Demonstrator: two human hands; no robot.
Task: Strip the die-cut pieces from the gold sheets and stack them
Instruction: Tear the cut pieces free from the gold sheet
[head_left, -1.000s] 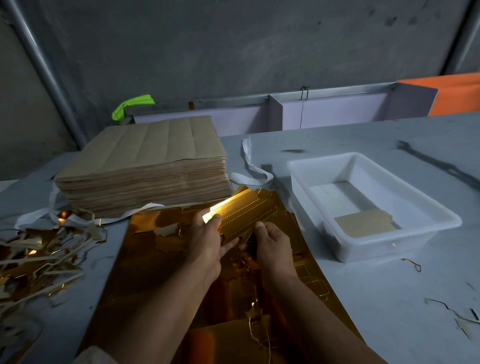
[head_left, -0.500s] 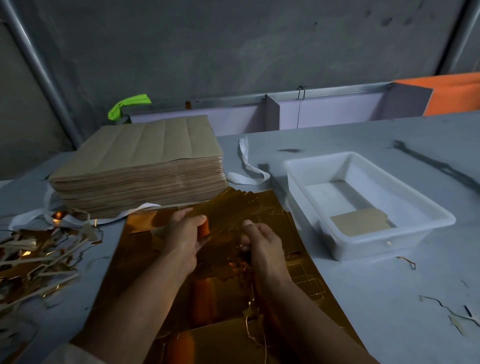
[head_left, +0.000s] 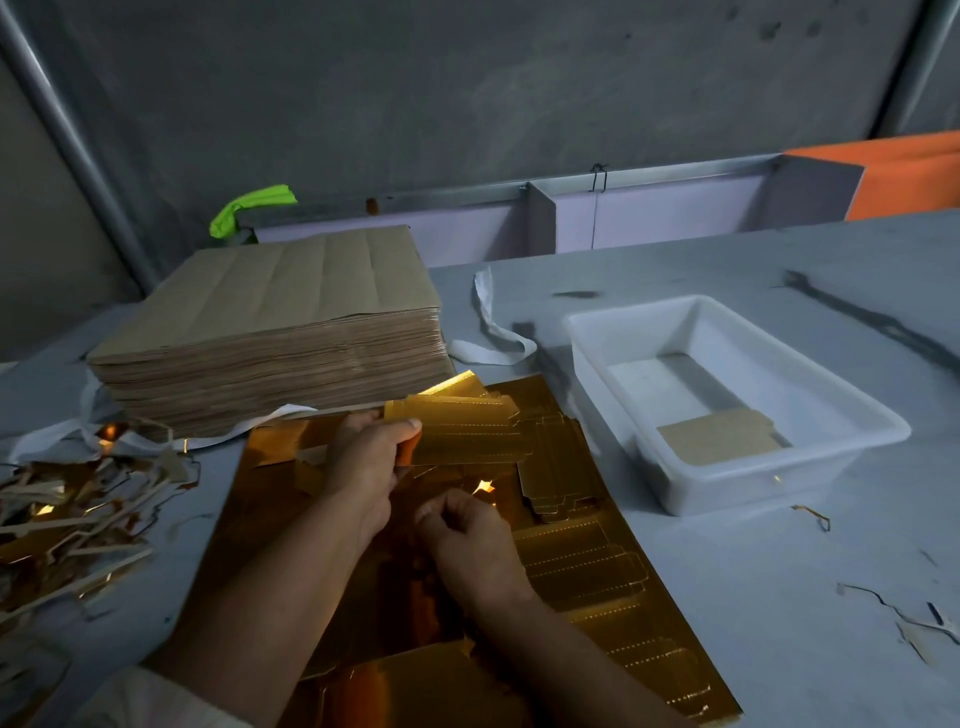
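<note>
Held die-cut piece (head_left: 467, 431): gold face up, lifted clear of the gold sheet (head_left: 597, 597), to the left of the white tub (head_left: 737, 493) as the camera sees it. Its long axis runs roughly level across the view. One short end points toward the tub; the other is in the left hand (head_left: 363, 462). We note rows of perforation along its length and a notched, stepped end on the tub side.

Left hand: thumb on top, fingers beneath, pinching the piece at its far-from-tub end.

Right hand (head_left: 467, 540): low over the sheet, nearer the camera than the tub, fingers curled inward. We cannot tell whether they grasp a scrap or nothing.

A low stack of stripped pieces (head_left: 561, 467) lies on the sheet just beside the tub's left wall, partly under the held piece. The sheet itself lies flat on the grey table (head_left: 727, 623), its edge close to the tub.

Inside the tub, one brown-faced piece (head_left: 719, 441) lies flat at the near end.

Further left of the tub: a tall brown stack of sheets (head_left: 280, 332), with white strapping (head_left: 493, 338) between it and the tub. Furthest left, a heap of gold waste strips (head_left: 78, 509).
</note>
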